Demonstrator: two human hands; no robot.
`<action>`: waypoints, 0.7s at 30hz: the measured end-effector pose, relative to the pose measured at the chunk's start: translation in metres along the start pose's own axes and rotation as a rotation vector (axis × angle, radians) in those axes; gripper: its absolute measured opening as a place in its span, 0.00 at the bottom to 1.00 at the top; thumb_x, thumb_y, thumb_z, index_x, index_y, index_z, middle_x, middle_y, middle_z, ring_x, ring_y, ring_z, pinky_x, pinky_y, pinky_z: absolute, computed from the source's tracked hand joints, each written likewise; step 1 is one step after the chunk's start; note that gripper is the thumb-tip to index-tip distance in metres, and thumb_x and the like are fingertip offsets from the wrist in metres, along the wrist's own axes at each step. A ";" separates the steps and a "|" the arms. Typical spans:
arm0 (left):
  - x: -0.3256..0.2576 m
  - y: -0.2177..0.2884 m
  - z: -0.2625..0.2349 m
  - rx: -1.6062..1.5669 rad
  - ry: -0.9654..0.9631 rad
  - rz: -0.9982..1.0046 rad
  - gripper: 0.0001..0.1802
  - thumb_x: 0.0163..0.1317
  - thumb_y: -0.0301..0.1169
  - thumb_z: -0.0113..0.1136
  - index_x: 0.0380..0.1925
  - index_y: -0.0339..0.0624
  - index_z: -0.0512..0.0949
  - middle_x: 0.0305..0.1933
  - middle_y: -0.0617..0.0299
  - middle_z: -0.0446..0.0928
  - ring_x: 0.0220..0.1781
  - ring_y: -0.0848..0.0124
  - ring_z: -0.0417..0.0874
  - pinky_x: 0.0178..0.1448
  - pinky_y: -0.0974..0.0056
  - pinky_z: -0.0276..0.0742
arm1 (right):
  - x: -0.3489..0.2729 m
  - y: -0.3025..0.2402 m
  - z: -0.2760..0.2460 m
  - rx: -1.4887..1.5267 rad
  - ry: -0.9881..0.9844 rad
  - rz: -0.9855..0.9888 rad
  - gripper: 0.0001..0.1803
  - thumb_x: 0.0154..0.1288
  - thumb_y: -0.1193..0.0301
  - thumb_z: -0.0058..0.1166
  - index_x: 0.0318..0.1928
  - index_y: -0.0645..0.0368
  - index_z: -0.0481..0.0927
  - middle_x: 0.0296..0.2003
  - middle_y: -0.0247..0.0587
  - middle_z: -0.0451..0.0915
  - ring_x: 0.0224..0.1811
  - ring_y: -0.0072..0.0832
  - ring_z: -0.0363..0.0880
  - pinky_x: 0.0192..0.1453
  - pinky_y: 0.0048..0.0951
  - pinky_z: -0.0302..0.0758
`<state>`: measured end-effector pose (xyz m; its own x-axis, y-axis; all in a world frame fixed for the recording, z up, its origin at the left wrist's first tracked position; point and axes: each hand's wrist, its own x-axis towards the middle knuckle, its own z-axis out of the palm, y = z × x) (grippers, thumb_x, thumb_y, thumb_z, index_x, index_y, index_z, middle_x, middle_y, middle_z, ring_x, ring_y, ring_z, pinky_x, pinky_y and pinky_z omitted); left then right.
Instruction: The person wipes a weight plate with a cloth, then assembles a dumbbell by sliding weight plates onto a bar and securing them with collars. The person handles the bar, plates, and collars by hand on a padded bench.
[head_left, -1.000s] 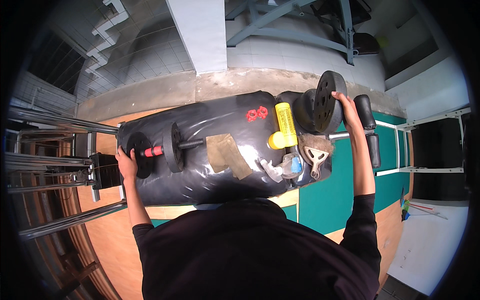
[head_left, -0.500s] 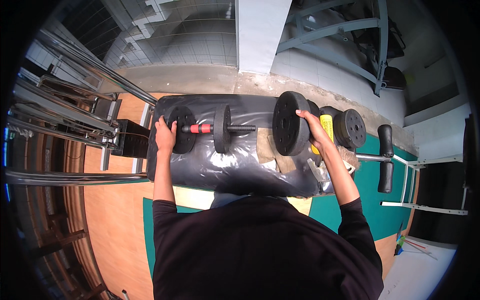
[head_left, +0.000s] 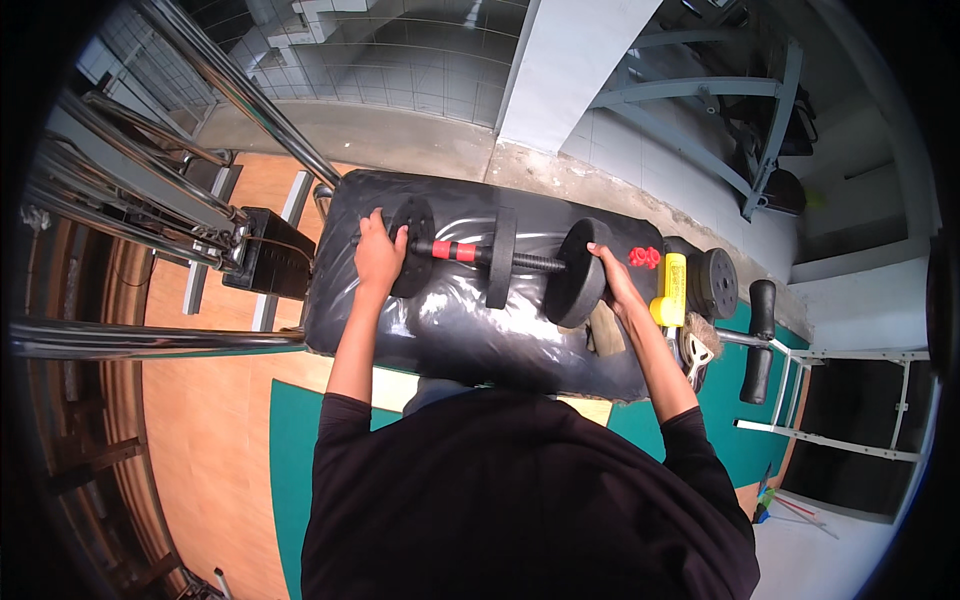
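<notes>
On the bench (head_left: 440, 330), dumbbell (head_left: 500, 262) spans btwn L hand (head_left: 378, 255) & R hand (head_left: 612, 278) grips.

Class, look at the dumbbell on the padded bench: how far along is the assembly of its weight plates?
Done: two plates sit on the dumbbell bar, one at the left end, one mid-bar. In hand: the right hand holds a larger plate on the bar's right end, while the left hand steadies the other end. Left: more plates and a red collar lie on the bench.

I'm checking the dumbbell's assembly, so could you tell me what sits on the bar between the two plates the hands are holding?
In the head view, a third black plate and a red grip section.
</notes>
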<state>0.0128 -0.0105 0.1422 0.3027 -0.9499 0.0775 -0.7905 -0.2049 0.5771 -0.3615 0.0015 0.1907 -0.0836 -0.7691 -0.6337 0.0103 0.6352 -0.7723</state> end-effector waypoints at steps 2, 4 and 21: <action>0.001 0.001 0.000 -0.017 -0.008 -0.005 0.30 0.59 0.40 0.59 0.57 0.37 0.64 0.48 0.44 0.69 0.44 0.44 0.78 0.46 0.49 0.75 | -0.001 -0.001 0.005 -0.036 0.014 -0.001 0.41 0.48 0.46 0.59 0.51 0.69 0.69 0.42 0.45 0.77 0.40 0.31 0.79 0.43 0.32 0.77; 0.002 0.000 -0.001 -0.022 -0.001 0.009 0.29 0.59 0.40 0.58 0.57 0.37 0.64 0.48 0.44 0.69 0.44 0.44 0.78 0.46 0.49 0.75 | 0.001 -0.001 0.010 -0.146 0.083 -0.016 0.42 0.48 0.45 0.59 0.51 0.70 0.69 0.41 0.46 0.77 0.40 0.33 0.79 0.42 0.32 0.78; -0.002 0.000 0.000 -0.133 0.008 -0.038 0.30 0.64 0.50 0.50 0.56 0.38 0.66 0.45 0.45 0.70 0.45 0.45 0.77 0.45 0.48 0.73 | -0.043 -0.008 0.069 -1.004 0.153 -0.245 0.41 0.42 0.51 0.65 0.53 0.69 0.71 0.41 0.58 0.80 0.45 0.45 0.80 0.52 0.36 0.74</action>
<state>0.0126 -0.0084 0.1420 0.3357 -0.9400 0.0602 -0.7009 -0.2066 0.6827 -0.2897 0.0246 0.2208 -0.0971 -0.9122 -0.3980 -0.8511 0.2835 -0.4419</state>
